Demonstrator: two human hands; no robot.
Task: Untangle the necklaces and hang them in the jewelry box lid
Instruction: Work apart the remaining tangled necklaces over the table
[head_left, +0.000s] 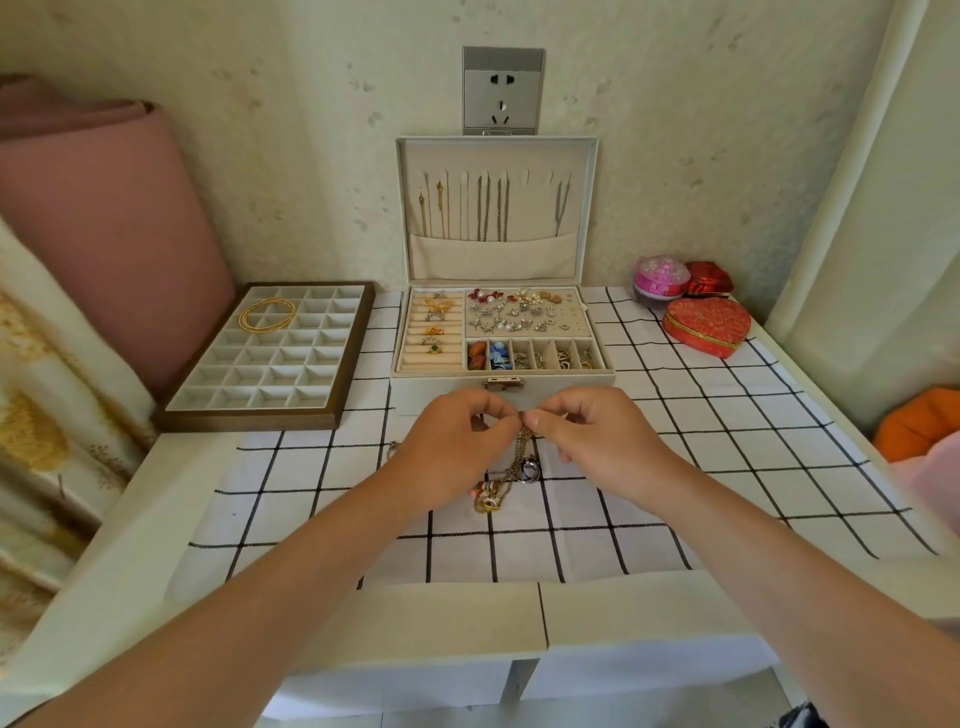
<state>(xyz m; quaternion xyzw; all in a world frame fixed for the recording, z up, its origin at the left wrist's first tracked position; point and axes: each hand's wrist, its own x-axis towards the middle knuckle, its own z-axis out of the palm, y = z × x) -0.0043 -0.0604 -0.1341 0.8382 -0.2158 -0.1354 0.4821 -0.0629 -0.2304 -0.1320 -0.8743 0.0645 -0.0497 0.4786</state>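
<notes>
Just in front of jewelry box, lifted off checked cloth: tangled necklaces, hanging as one limp clump. Pinched at the top from both sides, left hand and right hand with fingertips closed on chain, other fingers curled. Which strand belongs to which hand: probably separate ones, too fine to tell.

Likely light and slack, thin links prone to kinking and snapping under a tug. Ring pendant and beaded charms low in the clump, weighing strands down. Best taken near a clasp or free end, loosening loops rather than pulling tight.

Behind the box tray, lid upright, several chains already hung, free hooks right of centre.
</notes>
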